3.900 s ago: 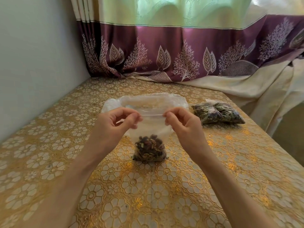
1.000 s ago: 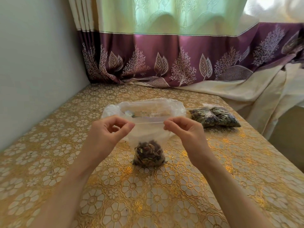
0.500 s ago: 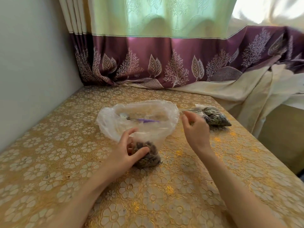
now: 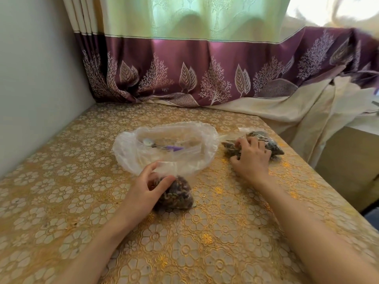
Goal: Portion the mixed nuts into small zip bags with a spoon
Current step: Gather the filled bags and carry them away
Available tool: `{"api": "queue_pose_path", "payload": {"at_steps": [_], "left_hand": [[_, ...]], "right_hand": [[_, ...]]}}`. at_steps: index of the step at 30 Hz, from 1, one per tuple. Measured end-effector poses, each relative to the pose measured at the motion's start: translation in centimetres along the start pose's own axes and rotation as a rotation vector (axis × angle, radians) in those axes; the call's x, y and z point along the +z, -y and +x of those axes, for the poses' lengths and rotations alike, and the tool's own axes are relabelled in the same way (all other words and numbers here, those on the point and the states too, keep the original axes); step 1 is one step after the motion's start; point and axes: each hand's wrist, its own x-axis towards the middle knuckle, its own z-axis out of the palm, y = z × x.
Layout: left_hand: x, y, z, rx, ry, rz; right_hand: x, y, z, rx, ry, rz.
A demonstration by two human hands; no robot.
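Note:
A small zip bag of mixed nuts (image 4: 177, 194) lies on the gold patterned table (image 4: 205, 242) in front of me. My left hand (image 4: 146, 189) grips it from the left, thumb across its top. Behind it sits a large clear plastic bag (image 4: 127, 149), open at the top, with a purple-handled spoon (image 4: 164, 147) inside. To the right lie filled zip bags of nuts (image 4: 274, 148). My right hand (image 4: 251, 158) rests on them with curled fingers grasping the near one.
A grey wall (image 4: 30, 89) runs along the table's left side. A purple and green curtain (image 4: 205, 68) hangs at the back, its cream hem draped over the far right corner. The table's right edge (image 4: 320, 181) drops off beside the filled bags.
Both hands let go of the small bag's top edge. My left hand dropped onto the bag's filled bottom. My right hand moved right onto the filled bags.

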Motion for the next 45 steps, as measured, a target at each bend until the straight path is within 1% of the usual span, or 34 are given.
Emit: {"api": "queue_pose_path", "payload": {"at_steps": [2, 4, 8, 10, 13, 15, 16, 18, 19, 20, 21, 24, 25, 27, 29, 30, 35, 38, 40, 45], "left_hand": [[0.1, 0.0, -0.1, -0.014, 0.003, 0.008], [0.3, -0.2, -0.3, -0.029, -0.002, 0.015], [0.9, -0.8, 0.0, -0.069, -0.05, 0.068], [1.2, -0.9, 0.5, -0.111, -0.077, 0.075], [1.6, -0.9, 0.3, -0.163, -0.113, 0.07], [1.6, -0.8, 0.0, -0.207, -0.124, 0.119], [1.7, -0.9, 0.2, -0.252, -0.134, 0.164], [2.1, -0.8, -1.0, -0.301, -0.143, 0.142], [1.8, -0.7, -1.3, -0.318, -0.129, 0.167], [1.7, -3.4, 0.7, -0.417, -0.059, 0.186], [1.7, -5.2, 1.5, -0.514, -0.006, 0.172], [2.0, -3.8, 1.8, -0.587, 0.016, 0.16], [2.2, -4.0, 2.3, -0.634, 0.046, 0.151], [2.2, -5.9, 2.5, -0.662, 0.106, 0.134], [2.3, -8.3, 2.0, -0.663, 0.115, 0.128], [2.6, -9.3, 2.0, -0.67, 0.119, 0.131], [4.5, -15.4, 0.8, -0.696, 0.249, 0.107], [6.2, -19.2, 0.0, -0.68, 0.341, 0.083], [7.2, -20.8, -0.7, -0.647, 0.445, 0.113], [10.6, -24.1, -1.2, -0.57, 0.745, 0.15]], "right_hand": [[-0.6, -0.3, -1.0, -0.001, -0.024, 0.068], [-1.2, -0.6, -1.7, -0.015, -0.005, 0.117], [-1.5, -0.9, -2.4, -0.053, 0.066, 0.085], [-1.2, -1.1, -2.4, -0.057, 0.061, 0.094], [-1.1, -1.4, -2.8, -0.052, 0.07, 0.178], [-1.2, -1.4, -3.0, -0.057, 0.069, 0.208], [-1.2, -1.8, -2.9, -0.06, 0.098, 0.214], [-1.7, -1.9, -4.1, -0.102, 0.113, 0.233], [-1.4, -1.4, -4.5, -0.117, 0.132, 0.267], [-4.6, -2.6, -2.0, -0.027, 0.222, 0.301], [-6.0, -2.5, -1.4, 0.042, 0.255, 0.335], [-5.6, -2.5, -2.2, 0.161, 0.324, 0.451], [-6.2, -2.8, -2.2, 0.21, 0.341, 0.474], [-9.2, -3.3, -2.5, 0.291, 0.401, 0.502], [-12.3, -4.0, -3.5, 0.393, 0.453, 0.548], [-13.7, -4.3, -3.7, 0.459, 0.452, 0.57], [-21.1, -6.0, -6.6, 0.718, 0.401, 0.599], [-25.6, -7.2, -9.4, 0.959, 0.344, 0.667], [-28.1, -8.1, -11.7, 1.102, 0.258, 0.682], [-32.8, -9.7, -17.5, 1.422, -0.035, 0.693]]}}
